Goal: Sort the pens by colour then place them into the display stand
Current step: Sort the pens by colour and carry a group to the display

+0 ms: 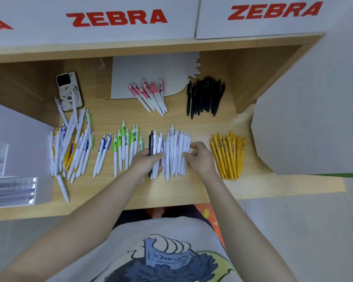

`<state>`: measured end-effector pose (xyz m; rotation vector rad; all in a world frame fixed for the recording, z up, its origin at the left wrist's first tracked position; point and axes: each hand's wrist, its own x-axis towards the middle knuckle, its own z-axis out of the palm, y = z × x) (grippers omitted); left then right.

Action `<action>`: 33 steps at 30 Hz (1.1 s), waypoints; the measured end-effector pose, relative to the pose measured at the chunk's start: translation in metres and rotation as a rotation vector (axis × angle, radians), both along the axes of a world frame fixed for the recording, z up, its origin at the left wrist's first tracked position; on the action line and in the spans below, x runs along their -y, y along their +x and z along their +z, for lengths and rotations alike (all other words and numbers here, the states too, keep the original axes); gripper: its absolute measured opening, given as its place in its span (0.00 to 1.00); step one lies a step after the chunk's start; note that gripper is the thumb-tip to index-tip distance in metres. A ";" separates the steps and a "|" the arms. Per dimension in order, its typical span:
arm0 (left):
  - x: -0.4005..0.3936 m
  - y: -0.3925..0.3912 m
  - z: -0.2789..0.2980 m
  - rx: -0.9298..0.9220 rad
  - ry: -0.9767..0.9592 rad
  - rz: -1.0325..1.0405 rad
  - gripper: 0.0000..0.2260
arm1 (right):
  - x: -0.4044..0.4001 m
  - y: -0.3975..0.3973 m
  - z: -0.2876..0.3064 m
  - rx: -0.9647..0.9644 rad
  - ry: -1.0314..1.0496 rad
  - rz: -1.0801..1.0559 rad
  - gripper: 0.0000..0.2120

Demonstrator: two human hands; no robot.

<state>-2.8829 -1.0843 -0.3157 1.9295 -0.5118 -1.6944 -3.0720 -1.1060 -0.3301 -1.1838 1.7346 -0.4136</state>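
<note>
**Pens laid out in seven groups on the bench**

A mixed heap [69,143] lies at the left edge, then two blue-clipped pens [102,154], green-clipped pens [126,147]. A black pen [150,147] is gripped by the left hand [147,160]; white pens [176,153] are pinched by the right hand [200,157]. Yellow pens [228,155] lie rightmost.

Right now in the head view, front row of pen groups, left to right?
Mixed unsorted pen pile → blue-clipped white pens → green-clipped white pens → plain white pens, both hands on them → yellow pens.
</note>
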 end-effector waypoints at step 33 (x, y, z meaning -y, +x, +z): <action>-0.015 -0.008 0.025 -0.157 -0.099 -0.097 0.07 | 0.015 0.012 0.035 0.324 0.089 -0.063 0.09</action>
